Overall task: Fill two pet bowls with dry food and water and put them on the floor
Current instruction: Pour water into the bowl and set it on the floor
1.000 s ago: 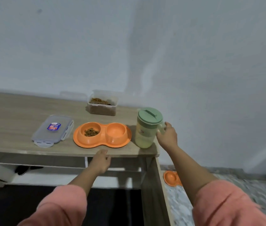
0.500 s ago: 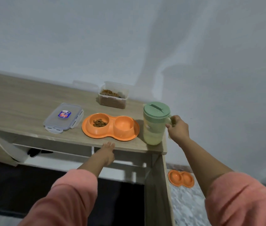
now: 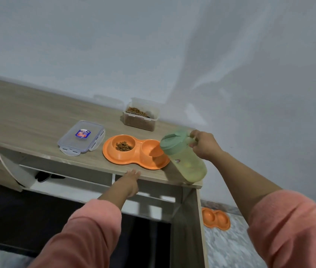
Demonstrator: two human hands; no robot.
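An orange double pet bowl (image 3: 112,156) lies near the front edge of the wooden table (image 3: 21,117). Its left cup holds brown dry food (image 3: 124,146); its right cup looks bare. My right hand (image 3: 203,145) grips the handle of a pale green water jug (image 3: 187,161) with a green lid. The jug is tilted left, its spout over the right cup. My left hand (image 3: 131,179) rests on the table's front edge below the bowl, fingers spread. A second orange double bowl (image 3: 215,221) lies on the floor to the right of the table.
A clear tub of dry food (image 3: 140,117) stands open at the back by the wall. Its clear lid (image 3: 81,137) with a blue label lies left of the bowl. Shelves and a dark shoe (image 3: 44,176) sit under the tabletop. The floor at right is speckled stone.
My right hand has lifted the jug off the table and tipped it left over the bowl's right cup. The left hand stays at the table edge. The view has shifted left.
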